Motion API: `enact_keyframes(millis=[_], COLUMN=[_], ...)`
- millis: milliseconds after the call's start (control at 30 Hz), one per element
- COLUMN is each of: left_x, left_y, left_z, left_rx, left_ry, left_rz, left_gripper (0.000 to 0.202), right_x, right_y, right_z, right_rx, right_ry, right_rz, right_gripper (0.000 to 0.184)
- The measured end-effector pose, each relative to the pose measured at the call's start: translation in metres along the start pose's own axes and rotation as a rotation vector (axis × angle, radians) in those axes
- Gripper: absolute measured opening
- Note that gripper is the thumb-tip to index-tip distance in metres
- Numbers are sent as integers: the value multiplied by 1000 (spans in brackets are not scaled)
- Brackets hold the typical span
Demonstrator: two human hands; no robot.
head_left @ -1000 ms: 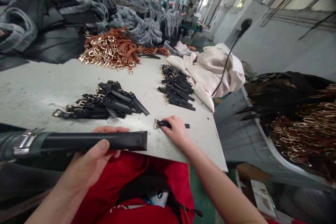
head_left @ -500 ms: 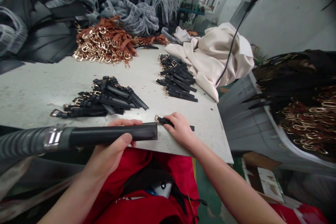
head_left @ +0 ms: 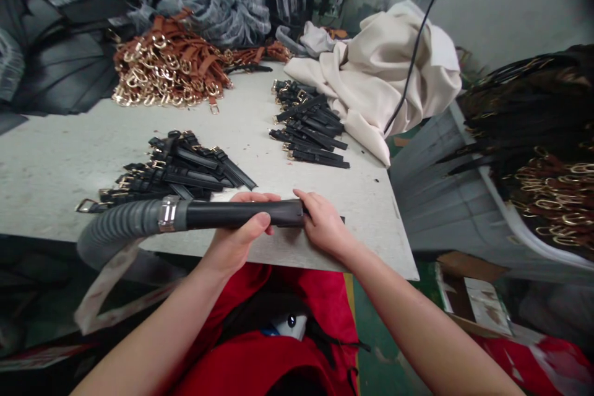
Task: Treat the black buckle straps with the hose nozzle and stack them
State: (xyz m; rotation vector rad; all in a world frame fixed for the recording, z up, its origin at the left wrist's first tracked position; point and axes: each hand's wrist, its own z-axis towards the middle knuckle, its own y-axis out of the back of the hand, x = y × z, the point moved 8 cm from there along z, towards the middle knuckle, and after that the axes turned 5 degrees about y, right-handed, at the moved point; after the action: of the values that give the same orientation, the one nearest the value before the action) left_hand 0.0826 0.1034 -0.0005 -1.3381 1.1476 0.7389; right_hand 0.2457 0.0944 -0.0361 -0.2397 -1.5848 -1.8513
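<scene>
One black strap [head_left: 343, 220] lies on the counter [head_left: 374, 223], mostly hidden under the right hand [head_left: 325, 223]; I cannot tell whether this grip is closed. The left hand [head_left: 239, 237] grips the black tube [head_left: 213, 214]; if the tube's mouth pushes too far, the strap may slide.

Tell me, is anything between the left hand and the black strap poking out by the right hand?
Yes: the black nozzle held in the left hand. Its end reaches the right hand, which covers part of the black strap; a tip shows beyond.
</scene>
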Motion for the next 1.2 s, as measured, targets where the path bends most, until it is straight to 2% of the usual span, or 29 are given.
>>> enact_keyframes(millis=[100, 233, 300, 367, 433, 500, 600, 667, 733, 800, 867, 1000, 1133, 1200], left_x=[-5, -21, -22, -18, -12, -5, -7, -17, -28, -32, -29, -15, -7, -10], left_y=[8, 31, 29, 19, 9, 8, 30, 51, 62, 58, 43, 15, 17, 21], left_z=[3, -5, -9, -9, -3, 6, 13, 9, 1, -6, -9, 4, 13, 13], left_rx=[13, -74, -82, -72, -66, -64, -126, -198, -228, -193, -133, -45, -4, -7], left_ry=[15, -13, -33, -51, -47, -4, 42, 8, -43, -75, -90, -59, 15, 6], left_rz=[40, 92, 94, 77, 29, -24, -49, -52, -53, -48, -37, -31, -15, -9], left_gripper=[32, 30, 30, 29, 29, 31, 33, 33, 34, 33, 32, 31, 31, 32], right_x=[-1, 0, 1, 1, 1, 0, 0, 1, 2, 3, 3, 6, 6, 7], right_y=[-1, -1, 0, 1, 2, 3, 2, 2, 1, 1, 2, 2, 1, 1], right_z=[0, 0, 0, 0, 0, -1, -1, -1, -1, -1, -2, -2, -2, -2], right_rx=[-1, -8, -8, -11, -20, -33, -56, -62, -53, -48, -42, -29, -34, -32], right_ry=[-5, -8, -4, 0, 5, 6, 6, 21, 37, 44, 51, 57, 50, 59], right_rz=[13, 14, 14, 20, 28, 35, 31, 22, 15, 8, 3, -24, -31, -31], right_gripper=[49, 47, 45, 45, 44, 44, 41, 37, 32, 30, 30, 30, 29, 30])
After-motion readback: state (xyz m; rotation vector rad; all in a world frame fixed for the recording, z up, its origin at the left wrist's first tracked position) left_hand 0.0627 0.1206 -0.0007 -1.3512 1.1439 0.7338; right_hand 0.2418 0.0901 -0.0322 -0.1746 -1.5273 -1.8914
